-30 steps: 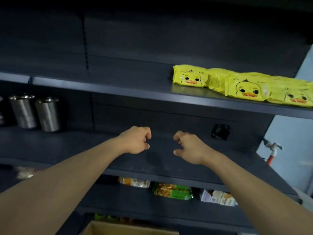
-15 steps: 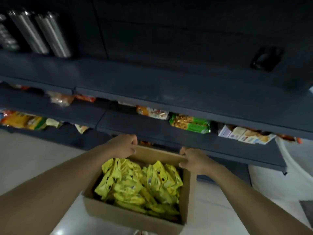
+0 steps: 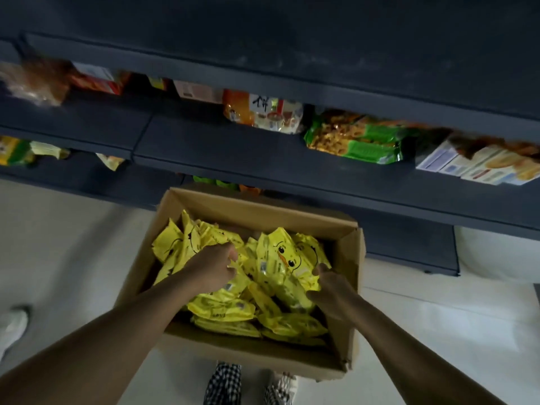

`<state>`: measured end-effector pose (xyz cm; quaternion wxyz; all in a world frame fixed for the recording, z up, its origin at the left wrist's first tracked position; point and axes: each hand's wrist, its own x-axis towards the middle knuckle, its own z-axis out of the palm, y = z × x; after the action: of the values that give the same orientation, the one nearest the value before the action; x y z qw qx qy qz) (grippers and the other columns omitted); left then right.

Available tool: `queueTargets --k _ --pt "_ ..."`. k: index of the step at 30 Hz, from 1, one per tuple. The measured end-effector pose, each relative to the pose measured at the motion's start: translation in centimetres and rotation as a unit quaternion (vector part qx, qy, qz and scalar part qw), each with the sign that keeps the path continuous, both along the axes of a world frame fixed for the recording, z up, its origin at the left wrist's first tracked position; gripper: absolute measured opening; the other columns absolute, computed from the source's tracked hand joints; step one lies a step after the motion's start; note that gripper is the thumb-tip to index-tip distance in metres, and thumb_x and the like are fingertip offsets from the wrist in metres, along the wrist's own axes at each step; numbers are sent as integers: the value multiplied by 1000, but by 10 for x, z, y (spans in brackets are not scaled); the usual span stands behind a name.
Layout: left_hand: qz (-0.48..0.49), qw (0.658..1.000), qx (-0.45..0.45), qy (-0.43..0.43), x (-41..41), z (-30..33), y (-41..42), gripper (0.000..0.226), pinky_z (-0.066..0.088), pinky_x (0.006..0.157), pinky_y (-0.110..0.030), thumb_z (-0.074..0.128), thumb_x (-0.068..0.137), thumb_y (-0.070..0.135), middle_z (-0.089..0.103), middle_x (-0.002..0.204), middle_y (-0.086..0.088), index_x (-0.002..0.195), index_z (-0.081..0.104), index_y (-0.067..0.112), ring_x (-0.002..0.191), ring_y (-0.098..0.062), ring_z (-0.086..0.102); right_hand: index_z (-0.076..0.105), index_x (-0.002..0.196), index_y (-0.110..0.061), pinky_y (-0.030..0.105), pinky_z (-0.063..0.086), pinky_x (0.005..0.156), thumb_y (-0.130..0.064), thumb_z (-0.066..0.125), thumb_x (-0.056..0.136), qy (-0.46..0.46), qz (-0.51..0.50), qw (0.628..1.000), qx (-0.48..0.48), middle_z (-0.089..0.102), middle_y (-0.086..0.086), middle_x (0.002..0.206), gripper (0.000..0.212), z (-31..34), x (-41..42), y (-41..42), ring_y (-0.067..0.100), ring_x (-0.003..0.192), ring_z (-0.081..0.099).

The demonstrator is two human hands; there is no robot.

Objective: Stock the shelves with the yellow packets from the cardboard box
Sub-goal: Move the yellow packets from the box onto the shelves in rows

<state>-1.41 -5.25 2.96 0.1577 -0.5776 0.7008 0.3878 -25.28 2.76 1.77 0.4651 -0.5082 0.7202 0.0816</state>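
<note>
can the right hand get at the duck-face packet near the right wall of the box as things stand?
Probably yes. The right hand is already inside the open cardboard box, fingers on the duck-face packet. No flap or other packet covers it; the left hand is busy further left.

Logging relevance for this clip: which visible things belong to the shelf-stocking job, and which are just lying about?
Job: yellow packets, cardboard box, left hand, right hand, shelves.
Lying about: green snack bag, orange-and-white packet, pale boxes.

Bare forearms, no sleeves; b/w checked trousers (image 3: 223, 384)
</note>
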Motion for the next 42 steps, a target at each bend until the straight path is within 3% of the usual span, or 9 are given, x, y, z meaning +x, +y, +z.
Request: queueTargets --k 3,6,9,14,18,23,29,37,42 --pt "-15 1000 -3 8 -3 -43 -11 27 50 91 -38 59 92 23 57 128 -2 118 53 18 117 -18 54 32 134 -10 21 44 58 -20 58 91 4 -53 999 -8 51 10 128 52 -46 5 -15 20 97 59" --pt "-36 999 -9 -1 -4 -81 -22 25 50 90 -39 58 92 24 57 127 0 116 53 20 117 -18 54 31 133 -9 25 40 65 -21 58 91 51 -86 995 -26 56 11 119 51 -88 11 -34 25 100 57" --pt "-45 999 -23 -7 -5 -111 -34 25 52 88 -38 59 91 24 60 125 0 115 54 20 115 -18 56 34 131 -11 22 36 55 -20 57 92 58 -131 988 -60 56 6 107 46 -122 16 -53 20 84 49" --pt "-64 997 -43 -13 -3 -147 -48 25 51 89 -37 60 91 25 60 123 1 115 55 21 113 -17 56 45 126 -14 34 45 86 -20 57 89 41 -182 978 -93 57 9 121 40 -175 26 -76 29 111 54" --pt "-90 995 -41 -16 -5 -165 -58 26 51 88 -38 61 89 26 60 123 2 113 54 24 112 -19 57 50 131 -20 35 41 96 -18 41 96 76 -213 970 -93 56 6 130 36 -198 33 -78 29 121 50" --pt "-111 992 -50 -11 -20 -163 -67 23 50 89 -39 60 91 23 59 124 3 113 55 23 117 -18 54 59 112 -18 33 47 78 -9 40 92 89 -210 967 -116 65 7 110 29 -185 28 -67 31 101 60" --pt "-126 990 -53 17 -47 -146 -70 24 48 93 -40 61 90 21 59 124 2 114 55 22 117 -19 53 52 81 -9 25 33 50 0 38 91 52 -238 963 -113 54 7 72 20 -148 25 -27 22 61 51" --pt "-238 966 -86 58 -108 -146 -65 44 46 95 -39 55 91 5 51 137 -1 130 50 23 120 -22 51 56 110 -13 20 34 47 -13 39 99 89 -274 957 -5 53 -2 81 20 -142 38 36 16 72 55" --pt "-376 913 -116 109 -147 -169 -62 66 39 105 -34 48 83 -15 42 145 -6 141 41 15 130 -26 44 56 116 -13 27 50 67 -15 40 98 131 -261 956 -23 65 6 99 24 -151 30 49 23 88 65"
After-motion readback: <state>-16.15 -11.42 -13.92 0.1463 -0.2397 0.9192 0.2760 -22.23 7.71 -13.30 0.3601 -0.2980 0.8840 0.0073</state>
